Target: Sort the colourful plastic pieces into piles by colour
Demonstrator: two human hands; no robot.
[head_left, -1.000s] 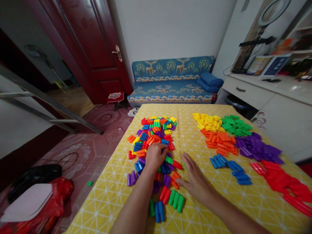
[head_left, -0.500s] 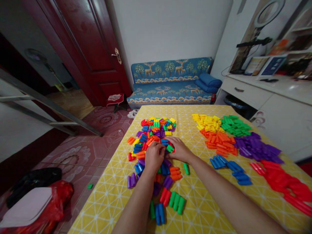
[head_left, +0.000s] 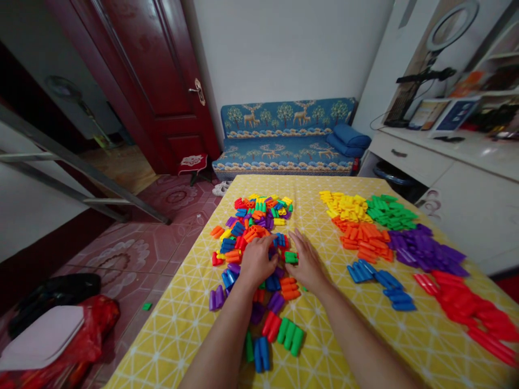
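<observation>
We spread our right hand point(head_left: 308, 263) around the green tube block point(head_left: 291, 257), where a light pinch suits; our left hand point(head_left: 259, 261) curls over the mixed pile point(head_left: 254, 233), its grip unclear.

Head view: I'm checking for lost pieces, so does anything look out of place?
Yes: a small green piece lies on the tiled floor, left of the table. Its color resembles the green blocks on the table, so it may be a stray one, though it's too small to be sure.
</observation>
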